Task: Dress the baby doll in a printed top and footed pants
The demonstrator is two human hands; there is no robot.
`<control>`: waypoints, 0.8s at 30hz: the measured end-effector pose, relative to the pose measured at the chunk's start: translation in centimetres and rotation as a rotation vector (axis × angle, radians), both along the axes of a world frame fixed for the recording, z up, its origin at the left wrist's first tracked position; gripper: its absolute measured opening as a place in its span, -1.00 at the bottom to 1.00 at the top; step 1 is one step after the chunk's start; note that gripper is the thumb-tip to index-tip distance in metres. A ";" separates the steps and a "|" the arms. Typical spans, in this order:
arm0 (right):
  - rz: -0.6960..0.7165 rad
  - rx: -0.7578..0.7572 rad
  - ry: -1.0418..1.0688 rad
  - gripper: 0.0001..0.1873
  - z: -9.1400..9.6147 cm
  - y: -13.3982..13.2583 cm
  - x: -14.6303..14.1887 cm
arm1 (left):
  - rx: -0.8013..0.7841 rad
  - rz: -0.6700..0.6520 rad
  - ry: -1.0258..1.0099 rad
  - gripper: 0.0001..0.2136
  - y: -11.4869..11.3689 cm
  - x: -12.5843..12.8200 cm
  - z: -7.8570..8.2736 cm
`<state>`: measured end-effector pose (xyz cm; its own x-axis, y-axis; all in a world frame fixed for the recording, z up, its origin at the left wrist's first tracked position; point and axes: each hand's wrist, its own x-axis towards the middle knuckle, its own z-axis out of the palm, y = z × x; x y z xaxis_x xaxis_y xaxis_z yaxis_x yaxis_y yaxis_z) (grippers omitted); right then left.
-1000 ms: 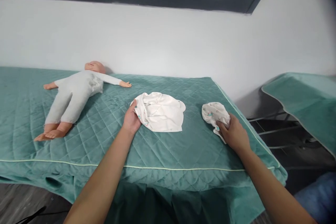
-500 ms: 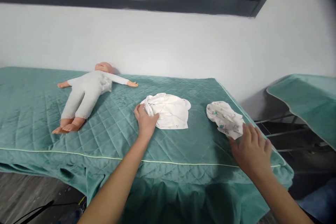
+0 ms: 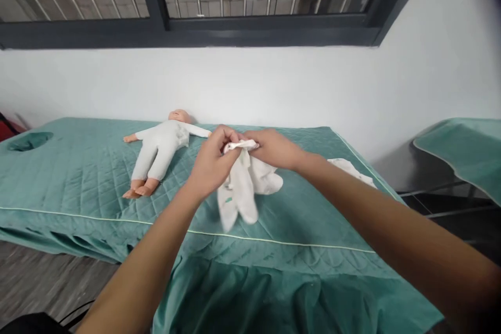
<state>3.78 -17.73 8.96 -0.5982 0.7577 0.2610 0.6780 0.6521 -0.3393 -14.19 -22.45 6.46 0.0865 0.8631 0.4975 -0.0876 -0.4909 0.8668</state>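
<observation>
Both hands hold a white baby garment (image 3: 245,188) lifted above the green quilted bed cover (image 3: 78,188). My left hand (image 3: 211,164) pinches its top edge from the left. My right hand (image 3: 276,148) pinches the same edge from the right. The cloth hangs down below the fingers. A baby doll (image 3: 158,148) in a pale grey suit lies on its back farther left, near the wall. A second white printed cloth (image 3: 350,169) lies on the cover to the right, partly hidden by my right forearm.
The bed stands against a white wall under a dark-framed window (image 3: 195,15). A round hole (image 3: 29,141) is in the cover at far left. Another green-covered bed (image 3: 465,154) stands at right across a gap. Grey floor lies below at left.
My right hand left the printed cloth and came over to the white garment. Both hands lifted that garment off the cover. The view tilted up and shifted.
</observation>
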 end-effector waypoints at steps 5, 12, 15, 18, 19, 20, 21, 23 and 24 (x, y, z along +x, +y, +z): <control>-0.009 -0.006 0.016 -0.70 4.3 -0.8 -0.2 | 0.126 0.244 0.157 -0.92 -0.4 -2.9 3.0; -0.221 0.151 -0.281 -0.66 7.8 -2.8 2.1 | 0.387 0.382 0.671 -0.84 0.1 -4.8 4.9; -0.323 0.117 -0.394 -0.60 8.8 -3.7 3.5 | 0.485 0.459 0.911 -0.77 -0.1 -4.9 5.7; -0.395 0.130 -0.486 -0.54 9.2 -4.5 5.1 | 0.543 0.548 1.097 -0.67 -0.6 -4.8 6.2; -0.424 0.141 -0.512 -0.53 9.3 -4.8 5.6 | 0.562 0.571 1.139 -0.65 -0.8 -4.7 6.4; -0.455 0.147 -0.526 -0.53 9.3 -5.0 6.1 | 0.577 0.595 1.168 -0.64 -0.9 -4.7 6.4; -0.480 0.144 -0.531 -0.54 9.2 -5.1 6.6 | 0.583 0.616 1.188 -0.66 -0.9 -4.6 6.5; -0.518 0.131 -0.523 -0.58 9.0 -5.4 7.5 | 0.563 0.671 1.205 -0.78 -0.9 -4.4 6.3; -0.536 0.126 -0.520 -0.59 8.9 -5.4 7.8 | 0.535 0.706 1.197 -0.85 -0.7 -4.3 6.2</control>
